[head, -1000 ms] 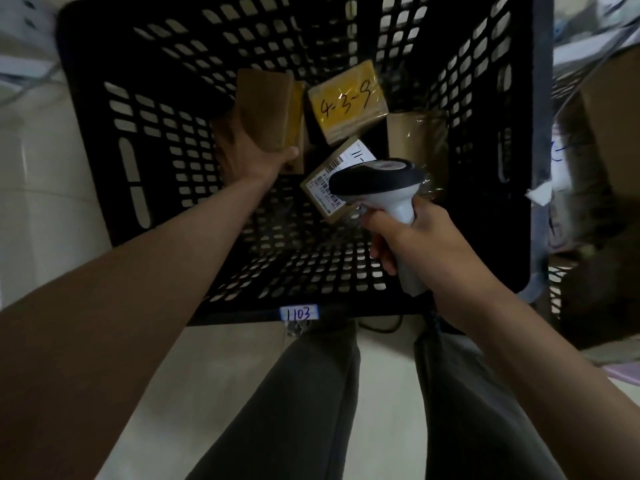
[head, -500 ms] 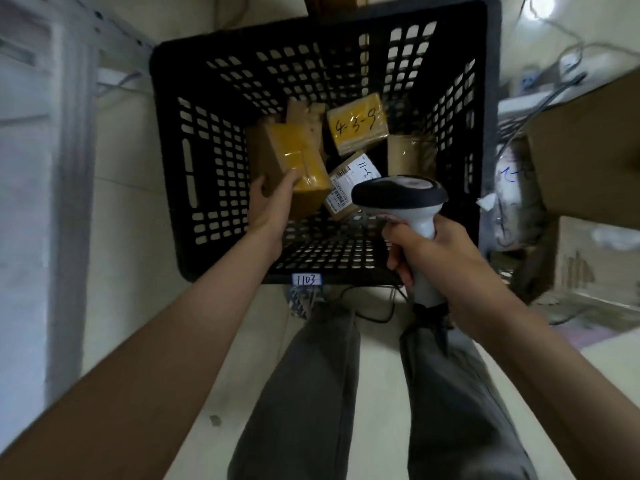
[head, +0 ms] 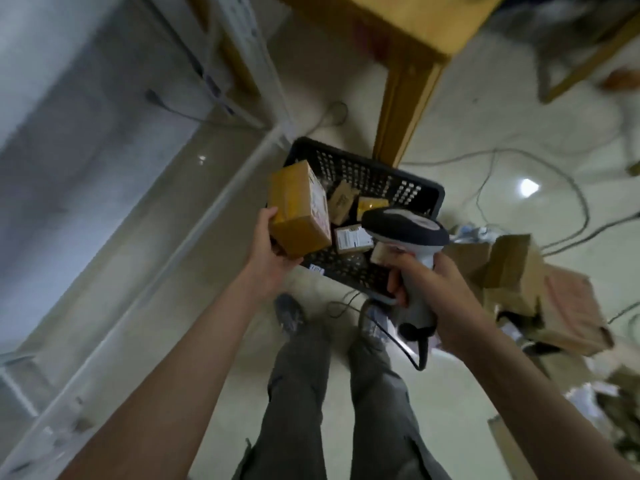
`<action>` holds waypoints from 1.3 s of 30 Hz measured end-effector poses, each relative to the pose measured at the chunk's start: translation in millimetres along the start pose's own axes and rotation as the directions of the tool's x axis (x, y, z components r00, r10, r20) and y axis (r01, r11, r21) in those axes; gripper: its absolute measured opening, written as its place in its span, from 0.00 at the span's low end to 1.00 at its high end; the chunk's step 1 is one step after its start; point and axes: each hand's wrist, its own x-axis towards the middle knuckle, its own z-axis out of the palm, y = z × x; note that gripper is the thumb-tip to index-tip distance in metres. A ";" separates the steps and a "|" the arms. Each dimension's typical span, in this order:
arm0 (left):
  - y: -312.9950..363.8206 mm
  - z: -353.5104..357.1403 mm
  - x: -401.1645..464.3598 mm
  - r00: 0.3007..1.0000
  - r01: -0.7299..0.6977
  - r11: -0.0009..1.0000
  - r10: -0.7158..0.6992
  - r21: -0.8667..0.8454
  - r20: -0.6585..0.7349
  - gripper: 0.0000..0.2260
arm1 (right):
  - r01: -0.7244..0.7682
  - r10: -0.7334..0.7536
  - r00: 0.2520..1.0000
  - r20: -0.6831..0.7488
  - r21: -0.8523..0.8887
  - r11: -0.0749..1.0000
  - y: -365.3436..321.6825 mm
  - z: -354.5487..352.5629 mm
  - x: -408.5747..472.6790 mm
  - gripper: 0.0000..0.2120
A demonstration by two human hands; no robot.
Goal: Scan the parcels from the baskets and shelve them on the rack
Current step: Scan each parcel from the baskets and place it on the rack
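My left hand (head: 268,249) grips a brown taped parcel (head: 298,209) from below, lifted above the left side of the black basket (head: 408,183) on the floor. A label shows on the parcel's right face. My right hand (head: 429,289) grips the handle of a grey barcode scanner (head: 403,228), whose dark head sits just right of the held parcel. Several small parcels (head: 351,239) lie on the basket's bottom, one with a white label facing up.
A white metal rack (head: 114,216) runs along the left. A wooden table leg (head: 405,109) stands behind the basket. Torn cardboard boxes (head: 519,278) and cables litter the floor at right. My legs and shoes are below the basket.
My left hand has lifted the brown parcel up out of the basket. The view has pulled back and up, so the basket looks smaller. The scanner stays in my right hand.
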 end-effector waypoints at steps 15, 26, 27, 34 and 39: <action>90.4 -145.3 -230.2 0.930 -0.301 0.857 0.361 -0.418 0.069 0.24 | 0.316 -0.223 0.898 0.380 -0.203 0.927 -152.5 119.3 -168.4 0.20; 128.3 -216.1 -315.0 0.873 -0.399 0.758 0.487 -0.516 0.040 0.25 | 0.588 -0.322 0.721 0.614 -0.296 0.753 -213.0 182.0 -222.2 0.19; 131.3 -220.2 -321.8 0.870 -0.412 0.758 0.492 -0.505 0.028 0.25 | 0.614 -0.327 0.702 0.632 -0.305 0.728 -218.5 184.5 -221.8 0.18; 147.2 -255.9 -358.1 0.838 -0.469 0.730 0.546 -0.496 0.010 0.27 | 0.801 -0.394 0.582 0.712 -0.420 0.426 -248.7 197.6 -223.9 0.07; 147.0 -267.1 -376.6 0.809 -0.531 0.737 0.587 -0.418 0.006 0.27 | 0.874 -0.397 0.481 0.782 -0.394 0.284 -262.2 203.6 -236.1 0.10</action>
